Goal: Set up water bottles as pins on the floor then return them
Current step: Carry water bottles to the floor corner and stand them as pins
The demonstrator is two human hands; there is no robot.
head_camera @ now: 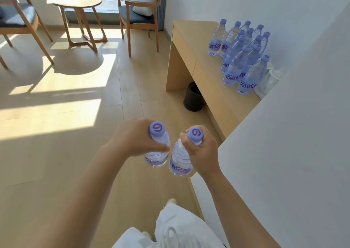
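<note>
Two clear plastic water bottles with lilac caps are in your hands, held out in front of you above the pale wooden floor [79, 153]. Your left hand [132, 137] has its fingers and thumb curled round the shoulder of the left water bottle [157, 153], just under its cap, and the bottle hangs close to upright. Your right hand [200, 153] grips the neck of the right water bottle [180, 162], which tilts so that its base swings toward the left bottle; the two bottles sit just beside each other, and whether they touch cannot be told. To your right, a cluster of more clear water bottles with lilac caps and purple lettering [240, 58] stands upright on the light wooden table [193, 37] against the white wall, packed close together in rows. A clear plastic wrapping [269, 81] lies beside the nearest of them, against the wall. Under the table stands a small black waste bin [194, 98]. Farther off, near the window, a round wooden side table [75, 1] stands between two wooden armchairs with dark seat cushions [140, 18], the right one carrying a white pillow [147, 1]. Sunlight falls in bright patches across the floor. Your white trousers [176, 228] show at the bottom edge.
</note>
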